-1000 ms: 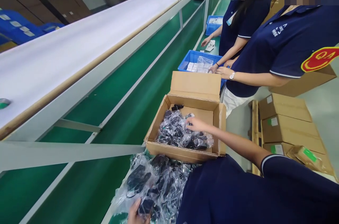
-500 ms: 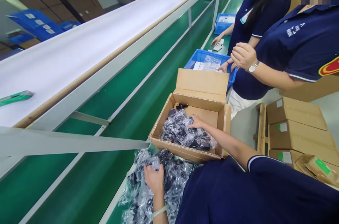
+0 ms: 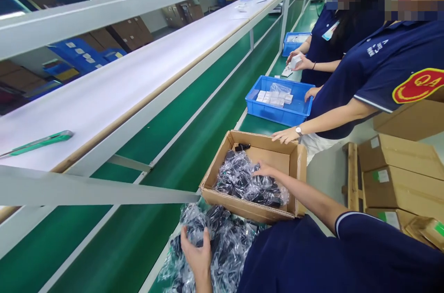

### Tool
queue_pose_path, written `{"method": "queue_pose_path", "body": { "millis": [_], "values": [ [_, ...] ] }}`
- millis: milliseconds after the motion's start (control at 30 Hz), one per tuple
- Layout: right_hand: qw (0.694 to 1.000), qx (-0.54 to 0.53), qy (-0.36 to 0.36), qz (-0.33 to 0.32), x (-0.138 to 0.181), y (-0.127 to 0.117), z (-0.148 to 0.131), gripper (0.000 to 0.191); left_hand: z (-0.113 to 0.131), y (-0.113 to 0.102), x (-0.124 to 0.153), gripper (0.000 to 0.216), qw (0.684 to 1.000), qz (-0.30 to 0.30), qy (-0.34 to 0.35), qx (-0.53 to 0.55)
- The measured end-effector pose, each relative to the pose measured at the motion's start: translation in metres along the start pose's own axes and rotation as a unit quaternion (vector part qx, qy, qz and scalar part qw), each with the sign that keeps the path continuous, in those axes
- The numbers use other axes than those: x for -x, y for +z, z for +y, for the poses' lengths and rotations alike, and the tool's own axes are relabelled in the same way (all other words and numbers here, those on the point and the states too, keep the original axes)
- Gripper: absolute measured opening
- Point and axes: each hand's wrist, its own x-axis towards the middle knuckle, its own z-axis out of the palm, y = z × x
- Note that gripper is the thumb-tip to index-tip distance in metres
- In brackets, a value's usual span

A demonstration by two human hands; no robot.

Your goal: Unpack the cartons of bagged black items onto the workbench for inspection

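Observation:
My left hand point(image 3: 197, 255) is low in the view, thumb and fingers curved round a bagged black item point(image 3: 198, 236) at the near pile. Clear plastic bags with black things inside make up this pile point(image 3: 225, 242); their exact kind is hard to make out. My right hand point(image 3: 264, 170) reaches into an open cardboard box point(image 3: 239, 205), its fingers stretched out and touching more bagged black items point(image 3: 236, 175). Inside the box, a loose black item point(image 3: 242, 147) lies by the far wall.
A co-worker's hand point(image 3: 286, 135) rests on the box's far edge. Beyond stands a blue bin point(image 3: 270, 110) with small white boxes. Another person holds a white box point(image 3: 295, 61). A green utility knife point(image 3: 41, 143) lies on the white bench point(image 3: 104, 94). Cartons point(image 3: 398, 186) are stacked at right.
The co-worker's raised hand has come down onto the box, and the far flap no longer stands up. My left hand has drawn back slightly; my right hand stays among the bags.

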Motion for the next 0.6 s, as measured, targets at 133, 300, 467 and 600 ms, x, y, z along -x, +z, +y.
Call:
{"method": "queue_pose_path", "body": {
  "millis": [133, 300, 467, 600],
  "values": [
    [0.993, -0.105, -0.015, -0.041, 0.028, -0.022, -0.002, 0.069, 0.044, 0.002, -0.004, 0.069, 0.991, -0.013, 0.021, 0.129],
    [0.917, -0.365, -0.082, -0.141, 0.072, -0.019, -0.032, 0.073, 0.102, 0.033, 0.004, 0.083, 0.924, -0.221, -0.005, 0.313],
    [0.946, -0.220, -0.208, -0.119, 0.121, 0.020, -0.081, 0.072, 0.139, 0.064, 0.017, 0.107, 0.784, -0.351, -0.174, 0.481],
    [0.942, -0.017, -0.281, -0.181, 0.144, 0.018, -0.099, 0.065, 0.124, 0.051, 0.012, 0.082, 0.765, -0.282, -0.339, 0.470]
  ]
}}
